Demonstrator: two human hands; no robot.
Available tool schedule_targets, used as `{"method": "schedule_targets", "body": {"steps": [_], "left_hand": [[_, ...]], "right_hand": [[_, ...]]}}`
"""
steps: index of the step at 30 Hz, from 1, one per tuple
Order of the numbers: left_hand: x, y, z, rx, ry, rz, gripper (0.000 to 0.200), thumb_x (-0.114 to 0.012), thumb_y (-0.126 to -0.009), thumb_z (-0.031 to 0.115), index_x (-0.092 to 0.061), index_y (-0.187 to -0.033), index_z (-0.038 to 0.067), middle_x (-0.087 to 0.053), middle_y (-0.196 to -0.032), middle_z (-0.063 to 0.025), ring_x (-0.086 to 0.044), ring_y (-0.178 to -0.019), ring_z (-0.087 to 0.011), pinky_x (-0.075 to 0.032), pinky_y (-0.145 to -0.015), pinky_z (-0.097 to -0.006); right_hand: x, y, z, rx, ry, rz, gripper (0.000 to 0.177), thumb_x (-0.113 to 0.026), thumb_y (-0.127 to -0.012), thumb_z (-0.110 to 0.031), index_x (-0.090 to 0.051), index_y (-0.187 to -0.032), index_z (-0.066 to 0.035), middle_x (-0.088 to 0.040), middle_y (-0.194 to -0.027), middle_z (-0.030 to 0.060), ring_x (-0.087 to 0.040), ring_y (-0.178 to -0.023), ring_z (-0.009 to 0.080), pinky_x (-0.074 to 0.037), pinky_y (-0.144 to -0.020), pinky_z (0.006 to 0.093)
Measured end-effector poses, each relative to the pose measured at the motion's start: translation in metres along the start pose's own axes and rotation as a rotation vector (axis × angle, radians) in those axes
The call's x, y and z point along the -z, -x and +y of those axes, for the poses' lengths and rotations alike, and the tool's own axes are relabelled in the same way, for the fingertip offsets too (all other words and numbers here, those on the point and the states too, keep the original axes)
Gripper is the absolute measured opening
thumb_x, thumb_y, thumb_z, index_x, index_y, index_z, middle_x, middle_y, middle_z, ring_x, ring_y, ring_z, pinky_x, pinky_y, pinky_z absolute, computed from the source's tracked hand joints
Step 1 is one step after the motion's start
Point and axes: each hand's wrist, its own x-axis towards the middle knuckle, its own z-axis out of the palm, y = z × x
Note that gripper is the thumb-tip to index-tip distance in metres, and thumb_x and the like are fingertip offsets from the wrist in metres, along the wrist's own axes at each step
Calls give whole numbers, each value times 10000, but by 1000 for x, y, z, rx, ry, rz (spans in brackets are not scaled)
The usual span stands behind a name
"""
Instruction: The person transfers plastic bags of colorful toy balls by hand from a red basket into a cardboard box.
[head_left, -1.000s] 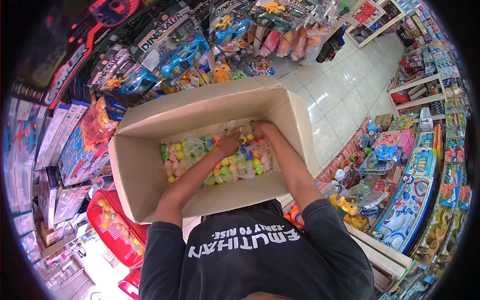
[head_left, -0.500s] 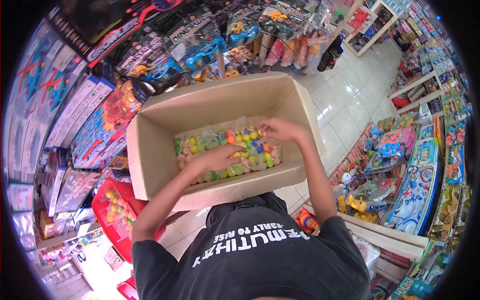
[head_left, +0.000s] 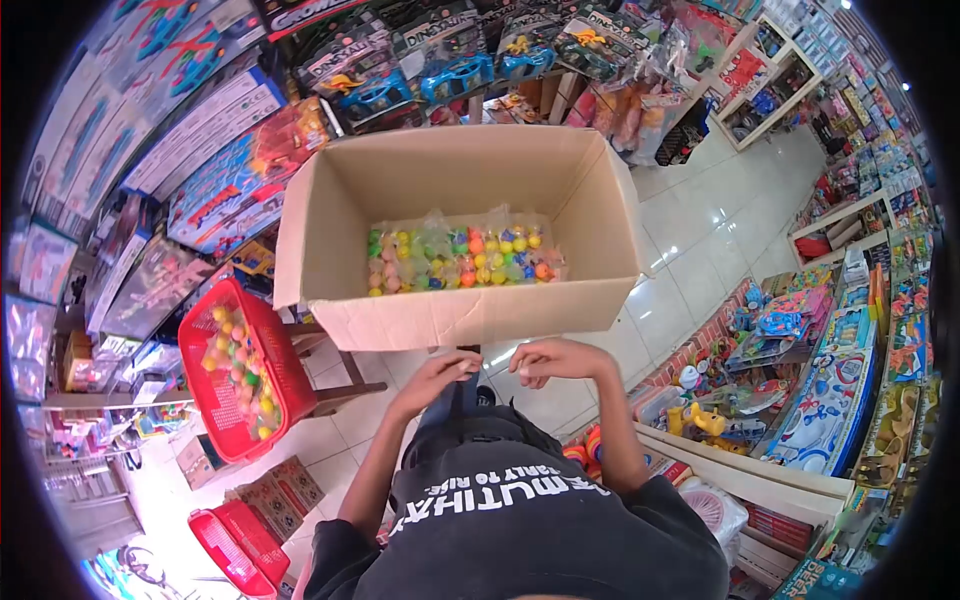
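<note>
A large open cardboard box (head_left: 420, 320) stands in front of me. Bags of small colourful balls (head_left: 490, 255) cover its bottom, in clear plastic. My left hand (head_left: 442, 378) is just outside the box's near wall, fingers loosely bent, with nothing seen in it. Level with it to the right, my right hand (head_left: 555, 362) hovers with curled fingers slightly apart and also shows nothing held. Neither hand touches the box or the bags. A red plastic basket (head_left: 292, 370) at the left holds more bagged balls (head_left: 243, 370).
Packaged toys (head_left: 455, 70) hang behind the box, and boxed toys (head_left: 235, 180) are stacked at the left. Toy shelves (head_left: 760, 465) line the right side beside the tiled floor (head_left: 690, 230). A second red basket (head_left: 235, 545) sits low at the left, near a wooden stool (head_left: 350, 385).
Both hands have come out of the box, back toward my body. My view has shifted, so the box and red basket sit differently in it.
</note>
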Motion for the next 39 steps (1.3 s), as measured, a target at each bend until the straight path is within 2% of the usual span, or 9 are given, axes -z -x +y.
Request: {"method": "schedule_targets", "body": {"steps": [3,6,8,12,17,21,31,33,39], "left_hand": [[14,1,-86,153,-62,88,300,-479,-893,206,-542,-1117,17,-578,-1057,-73,-535,-1032,-179,-423,-865,-299],[36,12,-170,185,-288,255,280,-498,-867,201,-572,-1073,27,-616,-970,-81,-573,-946,-180,-438,-818,-282],[54,32,-217,114,-469,374,291,-526,-838,222,-587,-1035,16,-635,-900,-111,-597,-865,-190,-451,-777,-282],[75,84,-253,186,-542,472,290,-540,-824,231,-600,-1009,16,-637,-904,-124,-603,-845,-197,-459,-754,-300],[117,152,-327,383,-416,600,307,-536,-804,269,-621,-947,11,-637,-842,-125,-602,-813,-206,-459,-732,-315],[127,195,-289,547,-285,609,325,-528,-794,284,-626,-944,13,-634,-809,-119,-599,-768,-207,-464,-705,-315],[197,296,-282,390,-372,678,396,-530,-815,362,-578,-1057,53,-617,-886,-90,-575,-795,-181,-469,-665,-317],[195,308,-256,142,-532,668,312,-507,-848,282,-586,-1031,42,-630,-935,-115,-600,-880,-220,-459,-781,-313],[169,369,-153,-63,-343,698,223,-490,-887,180,-574,-1024,26,-618,-962,-95,-581,-870,-183,-446,-781,-293]], "right_hand": [[-22,-49,79,-186,-74,-91,263,-506,-890,-246,-526,-1075,-60,-588,-881,50,-569,-846,116,-488,-721,274],[-55,-89,163,-322,-162,37,294,-527,-869,-294,-535,-1076,-85,-594,-892,43,-571,-858,129,-492,-732,302],[-81,-102,217,-325,-342,307,307,-546,-852,-315,-543,-1067,-96,-599,-902,46,-575,-853,149,-492,-733,328],[-95,-104,310,-589,-239,459,250,-549,-833,-291,-550,-997,-103,-601,-891,56,-584,-823,167,-488,-702,345],[-113,-96,301,-665,-236,465,240,-555,-818,-288,-546,-969,-101,-603,-879,48,-590,-796,167,-485,-673,335],[-129,-120,299,-609,-254,532,235,-552,-819,-279,-541,-978,-107,-606,-864,41,-594,-780,166,-481,-650,329],[-247,-276,241,-425,-108,353,212,-564,-811,-276,-585,-882,-78,-584,-741,27,-545,-627,117,-447,-528,286],[-256,-308,214,-253,169,92,199,-561,-813,-267,-570,-921,-100,-586,-803,3,-555,-682,103,-466,-599,264],[-292,-309,78,-208,185,-2,206,-538,-840,-266,-557,-938,-86,-583,-867,-11,-555,-822,91,-442,-695,248]]}}
